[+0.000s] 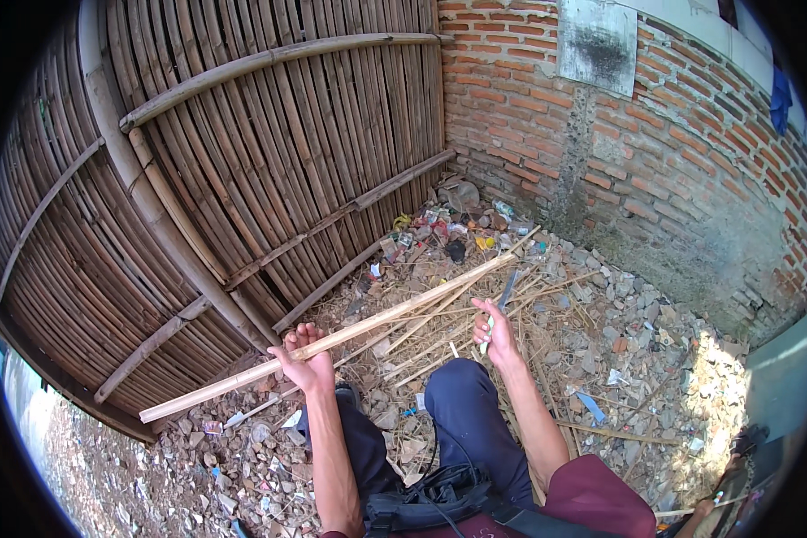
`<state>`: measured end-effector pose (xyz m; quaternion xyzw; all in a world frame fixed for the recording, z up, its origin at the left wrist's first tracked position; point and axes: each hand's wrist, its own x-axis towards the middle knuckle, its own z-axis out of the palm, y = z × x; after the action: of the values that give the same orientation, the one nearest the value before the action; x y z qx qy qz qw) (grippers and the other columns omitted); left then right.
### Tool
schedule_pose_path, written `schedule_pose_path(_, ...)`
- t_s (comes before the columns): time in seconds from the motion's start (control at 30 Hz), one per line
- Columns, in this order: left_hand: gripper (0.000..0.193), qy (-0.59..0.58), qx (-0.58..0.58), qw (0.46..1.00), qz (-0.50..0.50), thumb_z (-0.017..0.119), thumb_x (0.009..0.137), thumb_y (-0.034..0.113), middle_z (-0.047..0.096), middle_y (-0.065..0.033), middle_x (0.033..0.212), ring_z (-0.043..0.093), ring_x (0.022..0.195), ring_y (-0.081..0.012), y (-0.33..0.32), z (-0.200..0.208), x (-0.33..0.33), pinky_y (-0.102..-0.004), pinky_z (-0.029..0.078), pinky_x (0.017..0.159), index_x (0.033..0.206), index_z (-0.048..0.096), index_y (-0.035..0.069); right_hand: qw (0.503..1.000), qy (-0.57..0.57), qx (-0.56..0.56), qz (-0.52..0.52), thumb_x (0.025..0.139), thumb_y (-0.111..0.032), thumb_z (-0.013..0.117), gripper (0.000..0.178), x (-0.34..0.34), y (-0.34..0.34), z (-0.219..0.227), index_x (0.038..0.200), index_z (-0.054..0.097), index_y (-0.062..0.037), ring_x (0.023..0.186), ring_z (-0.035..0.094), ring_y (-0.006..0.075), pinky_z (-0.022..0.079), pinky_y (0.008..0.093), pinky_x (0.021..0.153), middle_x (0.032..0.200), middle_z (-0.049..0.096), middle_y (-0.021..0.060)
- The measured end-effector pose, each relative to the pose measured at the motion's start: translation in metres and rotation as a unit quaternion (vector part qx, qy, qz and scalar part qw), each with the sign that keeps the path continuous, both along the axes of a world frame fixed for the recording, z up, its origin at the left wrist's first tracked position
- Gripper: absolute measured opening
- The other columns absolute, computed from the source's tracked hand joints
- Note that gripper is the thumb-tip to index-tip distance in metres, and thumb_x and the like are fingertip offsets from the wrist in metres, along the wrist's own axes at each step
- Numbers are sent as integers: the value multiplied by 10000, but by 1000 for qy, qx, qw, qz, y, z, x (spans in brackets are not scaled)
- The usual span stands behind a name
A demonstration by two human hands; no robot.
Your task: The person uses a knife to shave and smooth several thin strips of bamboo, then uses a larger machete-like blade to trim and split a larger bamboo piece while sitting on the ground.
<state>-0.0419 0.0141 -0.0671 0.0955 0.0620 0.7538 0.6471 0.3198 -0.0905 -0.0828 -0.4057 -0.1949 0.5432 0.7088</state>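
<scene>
Gripping bamboo strip, left hand.

A bamboo slat fence braced with crosswise poles meets a red brick wall in a corner. The ground is broken stone and rubble in bright sunlight, with litter heaped in the corner.
</scene>
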Motion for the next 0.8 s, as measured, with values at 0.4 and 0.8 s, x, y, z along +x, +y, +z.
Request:
schedule_pose_path(0.4, 636, 13, 88, 992, -92, 487, 1010, 700, 598, -194, 1393, 517, 1302, -328, -85, 39, -5, -470, 392, 1147, 1067, 620, 81, 991, -73, 80, -79, 1038, -362, 660, 350, -78, 23, 91, 1186, 701, -48, 460, 283, 30, 242, 240, 444, 603, 295, -126)
schedule_pose_path(0.8, 446, 661, 260, 627, -320, 781, 958, 244, 759, -110, 1122, 706, 944, -170, -179, 111, -30, -319, 560, 853, 1319, 671, 7, 972, -134, 127, -143, 997, -420, 699, 303, -52, 77, 135, 981, 671, -119, 576, 534, 49, 381, 230, 467, 746, 562, -42)
